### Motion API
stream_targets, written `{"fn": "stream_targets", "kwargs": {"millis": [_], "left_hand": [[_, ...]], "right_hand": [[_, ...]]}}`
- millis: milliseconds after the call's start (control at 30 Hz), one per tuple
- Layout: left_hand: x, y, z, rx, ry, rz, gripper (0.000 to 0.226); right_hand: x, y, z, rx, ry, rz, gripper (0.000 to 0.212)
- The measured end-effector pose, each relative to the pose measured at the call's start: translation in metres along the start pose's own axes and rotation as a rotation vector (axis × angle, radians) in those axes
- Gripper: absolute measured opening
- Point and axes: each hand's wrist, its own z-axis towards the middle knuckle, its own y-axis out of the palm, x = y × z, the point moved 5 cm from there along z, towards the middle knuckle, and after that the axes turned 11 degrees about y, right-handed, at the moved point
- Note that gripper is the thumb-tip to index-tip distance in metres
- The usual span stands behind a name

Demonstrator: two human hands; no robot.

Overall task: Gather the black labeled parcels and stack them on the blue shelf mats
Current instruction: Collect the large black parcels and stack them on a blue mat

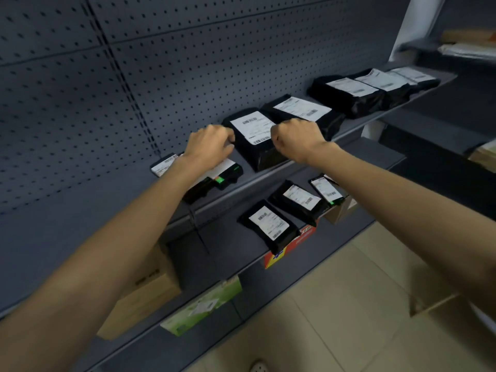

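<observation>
A black parcel with a white label (252, 135) lies on the upper grey-blue shelf (268, 175). My left hand (209, 143) grips its left edge and my right hand (295, 138) grips its right edge, fingers curled. Behind it lies another labeled black parcel (300, 110), and farther right a row of several black parcels (357, 89). Two flat black parcels (212, 178) lie under my left wrist. On the lower shelf rest three more labeled black parcels (271, 224), (300, 200), (326, 190).
A perforated grey back panel (134, 76) rises behind the shelves. Cardboard boxes (145, 291), a green box (204, 304) and a red-orange box (292, 245) sit below the lower shelf. Beige floor tiles (349, 304) lie to the right. More packages sit on far right shelving (467, 47).
</observation>
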Motion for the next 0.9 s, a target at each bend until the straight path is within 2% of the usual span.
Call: {"fn": "stream_targets", "kwargs": {"millis": [133, 333, 467, 633, 767, 900], "left_hand": [[0.021, 0.011, 0.046, -0.007, 0.014, 0.011, 0.028], [0.051, 0.032, 0.102, -0.006, -0.116, 0.012, 0.044], [0.072, 0.051, 0.125, -0.124, -0.334, 0.028, 0.07], [0.091, 0.073, 0.133, -0.304, -0.657, -0.083, 0.097], [0.105, 0.087, 0.133, -0.385, -0.815, -0.115, 0.098], [0.102, 0.088, 0.125, -0.405, -0.916, -0.199, 0.095]], "right_hand": [[0.043, 0.016, 0.034, -0.001, 0.011, 0.0, 0.022], [0.101, 0.044, 0.079, -0.015, -0.041, 0.009, 0.033], [0.138, 0.061, 0.105, -0.108, -0.078, 0.023, 0.048], [0.166, 0.091, 0.126, -0.292, -0.095, 0.057, 0.078], [0.166, 0.099, 0.131, -0.393, -0.141, 0.11, 0.105], [0.166, 0.106, 0.133, -0.506, -0.177, 0.104, 0.115]]}}
